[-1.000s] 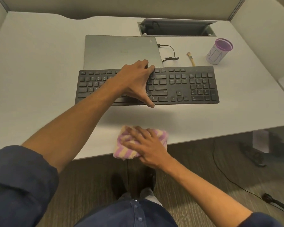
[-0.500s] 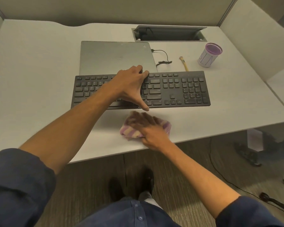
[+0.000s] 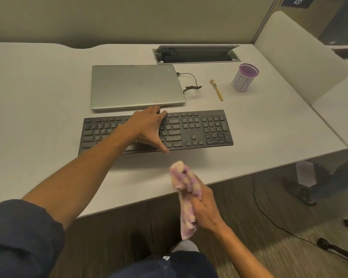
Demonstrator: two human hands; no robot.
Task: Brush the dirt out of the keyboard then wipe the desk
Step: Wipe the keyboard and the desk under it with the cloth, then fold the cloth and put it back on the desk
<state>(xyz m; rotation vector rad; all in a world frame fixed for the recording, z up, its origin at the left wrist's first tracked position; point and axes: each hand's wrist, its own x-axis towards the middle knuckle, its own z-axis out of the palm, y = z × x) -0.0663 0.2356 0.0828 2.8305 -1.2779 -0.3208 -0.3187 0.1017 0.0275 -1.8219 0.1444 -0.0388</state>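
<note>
A black keyboard [image 3: 197, 129] lies across the middle of the white desk [image 3: 38, 109]. My left hand [image 3: 149, 127] grips it over its middle, fingers hooked over the far edge and thumb at the near edge. My right hand [image 3: 204, 205] holds a crumpled pink and yellow striped cloth [image 3: 184, 189] at the desk's front edge, lifted off the surface, with one end hanging below the hand. A small wooden brush [image 3: 217, 89] lies on the desk behind the keyboard, to the right.
A shut silver laptop [image 3: 137, 87] sits just behind the keyboard with a black cable [image 3: 191, 83] at its right. A purple-rimmed cup [image 3: 244, 77] stands at the back right. A cable hatch [image 3: 196, 54] is open at the rear. Cables lie on the floor at right.
My right hand has pulled back from in front of the keyboard to the desk's front edge and gathered the flat cloth into a bunch, lifting it. My left hand still holds the keyboard.
</note>
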